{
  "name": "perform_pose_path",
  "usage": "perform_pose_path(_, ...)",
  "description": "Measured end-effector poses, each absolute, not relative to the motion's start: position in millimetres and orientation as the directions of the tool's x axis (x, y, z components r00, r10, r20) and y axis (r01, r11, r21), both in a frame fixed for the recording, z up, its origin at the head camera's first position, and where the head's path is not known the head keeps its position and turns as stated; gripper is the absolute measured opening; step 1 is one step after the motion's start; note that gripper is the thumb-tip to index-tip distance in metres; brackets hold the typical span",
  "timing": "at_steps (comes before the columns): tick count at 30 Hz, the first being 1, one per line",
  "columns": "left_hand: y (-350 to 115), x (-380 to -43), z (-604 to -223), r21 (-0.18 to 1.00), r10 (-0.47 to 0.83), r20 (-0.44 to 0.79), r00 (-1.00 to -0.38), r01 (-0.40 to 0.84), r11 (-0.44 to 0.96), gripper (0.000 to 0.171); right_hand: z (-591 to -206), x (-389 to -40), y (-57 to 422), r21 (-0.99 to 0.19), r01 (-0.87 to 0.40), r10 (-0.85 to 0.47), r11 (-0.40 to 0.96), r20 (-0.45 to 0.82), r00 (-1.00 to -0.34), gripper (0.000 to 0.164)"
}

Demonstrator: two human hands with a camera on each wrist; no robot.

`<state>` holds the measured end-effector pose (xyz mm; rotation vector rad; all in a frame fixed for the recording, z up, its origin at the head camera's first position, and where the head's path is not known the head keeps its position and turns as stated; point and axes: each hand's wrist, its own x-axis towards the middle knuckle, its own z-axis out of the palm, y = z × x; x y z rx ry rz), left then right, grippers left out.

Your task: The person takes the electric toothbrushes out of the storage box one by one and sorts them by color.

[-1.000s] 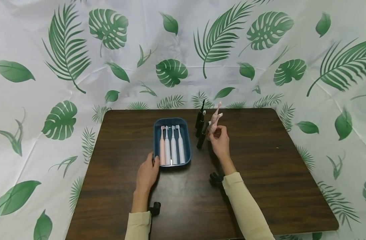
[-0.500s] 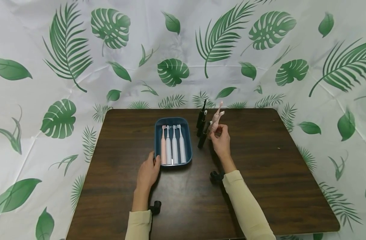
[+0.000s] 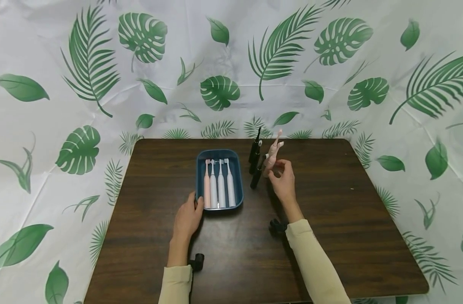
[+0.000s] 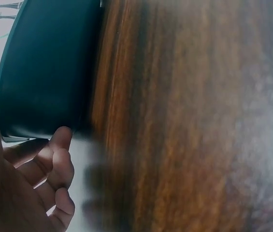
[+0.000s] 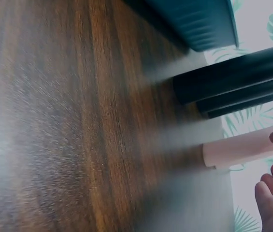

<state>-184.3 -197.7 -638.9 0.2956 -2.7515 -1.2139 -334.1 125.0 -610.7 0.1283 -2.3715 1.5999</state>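
My left hand (image 3: 187,217) grips the near left corner of a dark blue tray (image 3: 240,185), thumb at its rim and fingers against its outer wall. Inside lie one pink electric toothbrush (image 3: 206,192) and three white ones (image 3: 221,190), heads pointing away. My right hand (image 3: 286,181) is at the nearer of two pink electric toothbrushes (image 3: 270,163) that stand upright to the right. In the right wrist view the thumb overlaps this pink handle (image 5: 237,150), while the other visible fingers (image 5: 266,195) are apart from it.
Three black electric toothbrushes (image 3: 257,175) stand in a row between the tray and the pink pair. Everything is on a dark wood-grain table (image 3: 239,261). A white leaf-patterned sheet (image 3: 170,38) hangs behind the table's back edge.
My right hand has shifted slightly right and towards me, its fingers loosening from the nearer pink toothbrush, which stays standing. The left hand and the tray have stayed put.
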Motion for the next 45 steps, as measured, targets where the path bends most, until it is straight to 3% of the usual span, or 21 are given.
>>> perform_pose_path(5,-201,-186,-647,0.748,-0.220,0.092,-0.971,-0.078,0.659,0.052,-608,-320,123,-0.892,-0.262,0.112,0.368,0.322,-0.940,0.039)
perform_pose_path(16,-201,-186,-640,0.728,-0.227,0.030,-0.973,-0.134,0.672,0.053,-600,-281,101,-0.846,-0.405,0.246,0.346,0.499,-0.831,0.019)
perform_pose_path(30,-198,-186,-633,0.722,-0.223,-0.031,-0.974,-0.176,0.669,0.052,-578,-253,67,-0.787,-0.549,0.025,0.282,0.577,-0.816,0.017)
perform_pose_path(35,-199,-188,-642,0.743,-0.217,0.025,-0.976,-0.127,0.657,0.058,-571,-251,57,-0.808,-0.510,-0.048,0.296,0.521,-0.852,0.018)
perform_pose_path(45,-199,-186,-644,0.747,-0.221,0.043,-0.974,-0.115,0.655,0.061,-571,-250,17,-0.826,-0.318,-0.218,0.465,0.241,-0.946,0.026)
